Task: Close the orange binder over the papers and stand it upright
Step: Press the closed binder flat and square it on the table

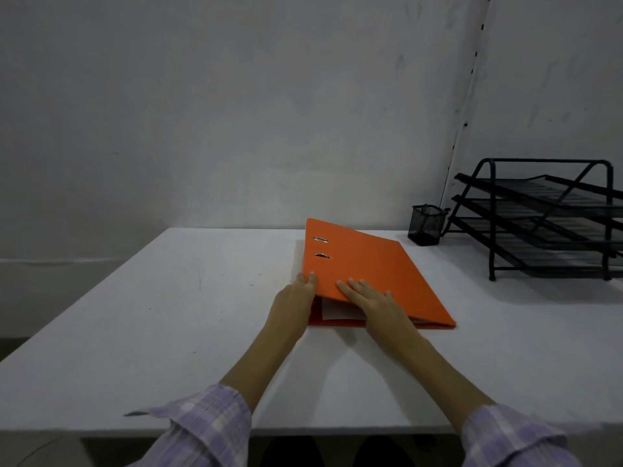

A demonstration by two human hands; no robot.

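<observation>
Both hands on the orange binder, its cover nearly down over the papers

We see the left hand curled around the cover's near left corner, thumb on top, gripping that edge; the right hand lies flat and open on the cover, fingers spread, pressing rather than holding. The binder lies on the white table (not upright), the cover raised at the left so white sheets show beneath. Well to the right stand a mesh pen cup and a black tray rack, clear of the binder. The rack is cut off at the frame edge, and the cup's contents are too dark to read
</observation>
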